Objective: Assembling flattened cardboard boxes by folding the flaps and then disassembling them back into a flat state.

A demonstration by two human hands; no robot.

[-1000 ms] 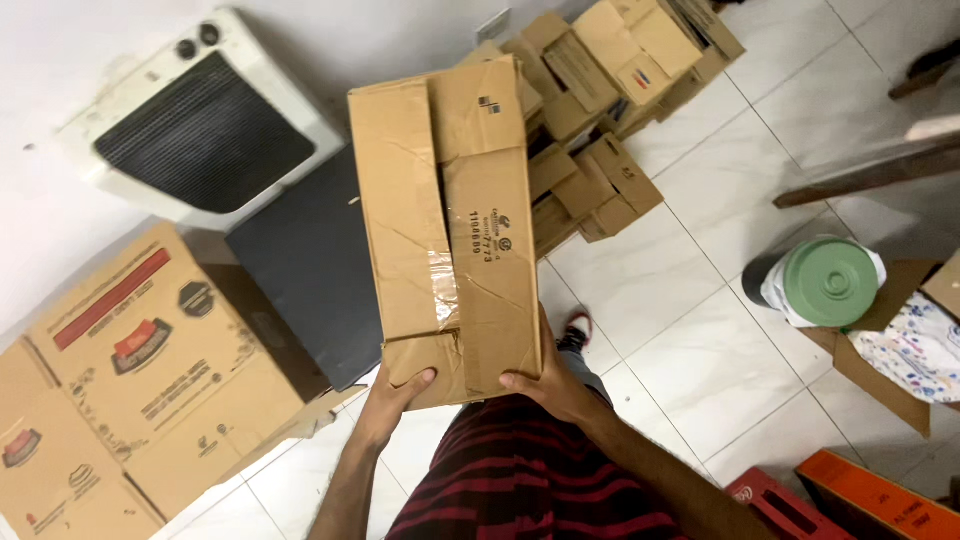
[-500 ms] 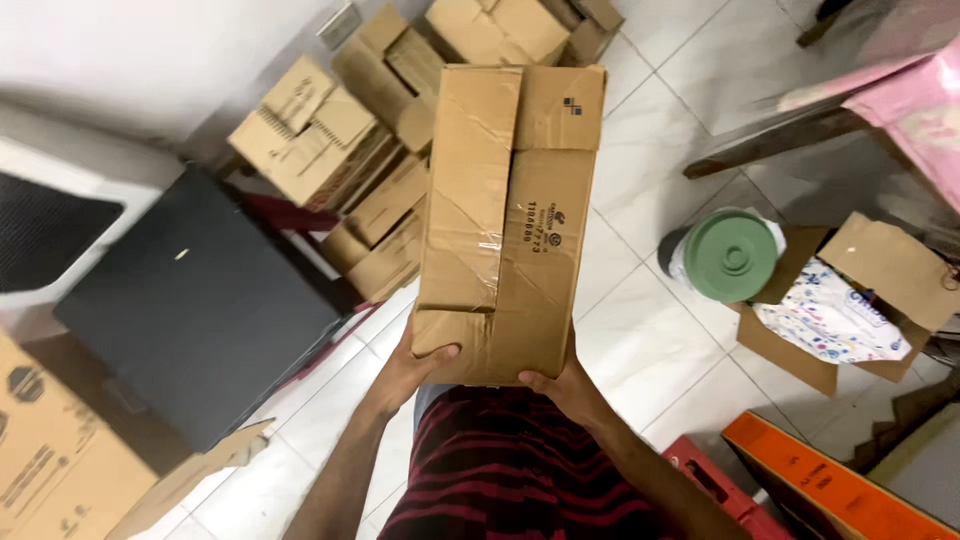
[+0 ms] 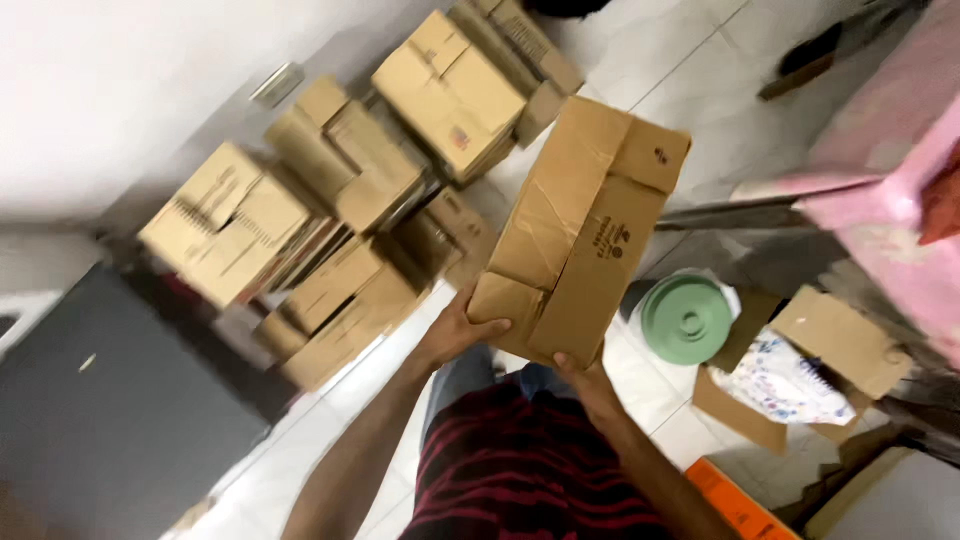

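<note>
I hold a long brown cardboard box [image 3: 580, 225] out in front of my chest, its taped flaps facing up and its far end tilted to the right. My left hand [image 3: 462, 328] grips the near left corner, fingers curled over the top edge. My right hand [image 3: 588, 380] supports the near right corner from underneath, with fingertips showing on the box's edge. Both forearms reach up from my dark red striped shirt [image 3: 535, 465].
A heap of brown cardboard boxes [image 3: 340, 220] lies on the white tiled floor by the wall. A black flat case [image 3: 110, 410] lies at left. At right are a green round lid [image 3: 686, 318], an open carton with patterned cloth [image 3: 800, 370], a pink table [image 3: 890, 190] and an orange box [image 3: 735, 500].
The view has swung to the right along the floor, so the heap of boxes now fills the left. The held box has tilted clockwise and stays in both hands.
</note>
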